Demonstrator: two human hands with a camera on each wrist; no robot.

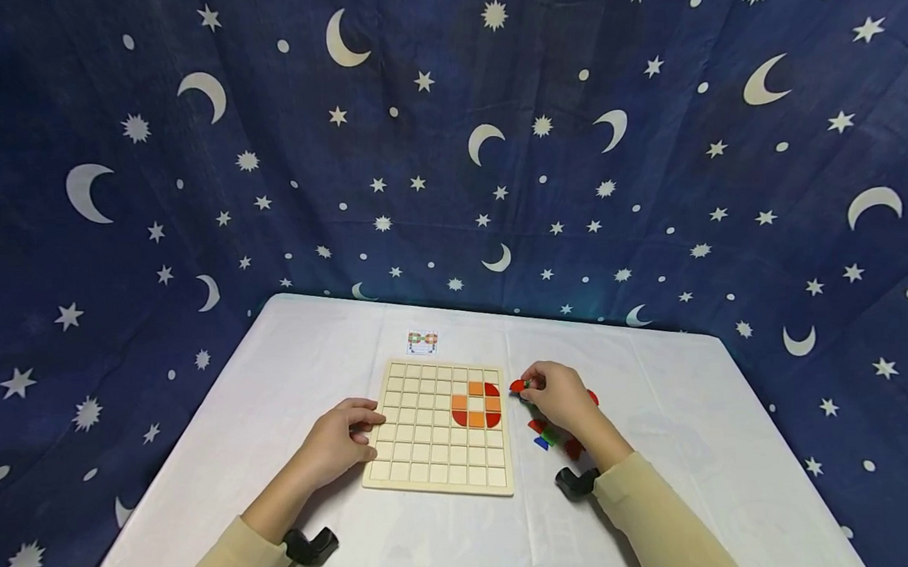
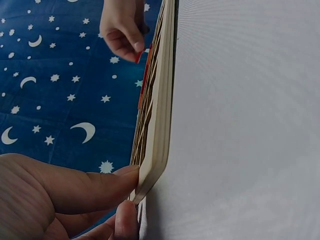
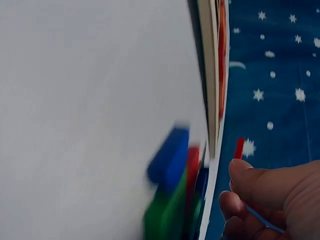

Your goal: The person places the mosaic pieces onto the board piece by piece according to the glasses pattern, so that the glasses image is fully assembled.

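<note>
A wooden grid board (image 1: pixel 430 455) lies flat on the table, with red rounded pieces and orange squares (image 1: pixel 476 419) forming a ring in its right part. My left hand (image 1: pixel 338 438) rests at the board's left edge. Its thumb (image 2: pixel 107 187) and fingertips touch the rim. The right hand (image 1: pixel 559 392), just beyond the board's right edge, pinches a small red piece (image 3: pixel 239 148) between thumb and finger. Below that hand lie loose red, green (image 1: pixel 549 437) and blue (image 1: pixel 540 443) pieces, some hidden by the hand and forearm.
A small printed card (image 1: pixel 422 342) with a coloured pattern lies behind the board. White cloth covers the table (image 1: pixel 336 338). A dark blue curtain (image 1: pixel 434 151) with moons and stars hangs behind it. Black wrist devices (image 1: pixel 310 547) sit below both hands.
</note>
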